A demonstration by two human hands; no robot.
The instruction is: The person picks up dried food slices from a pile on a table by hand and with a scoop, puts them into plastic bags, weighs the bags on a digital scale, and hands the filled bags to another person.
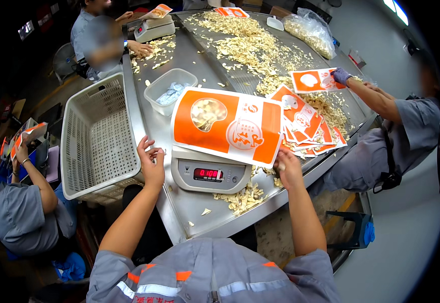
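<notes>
An orange and white pouch point(225, 125) with a clear window lies on a digital scale point(212, 174) whose red display is lit. Pale dried slices show through the window. At the pouch's lower right corner is my right hand point(288, 166), its fingers curled beside the edge; whether it grips the pouch or a small slice cannot be told. My left hand point(151, 161) is raised left of the scale with its fingers apart, holding nothing. Loose dried slices point(242, 199) lie below and right of the scale. More pouches point(303, 117) are piled to the right, on the slices.
A plastic crate point(100, 125) stands left of the steel table. Behind the scale sits a clear tub point(170, 92) of small packets. A co-worker's gloved hand point(341, 76) holds a pouch at right; another co-worker's hand point(140, 48) is by a second scale point(154, 29).
</notes>
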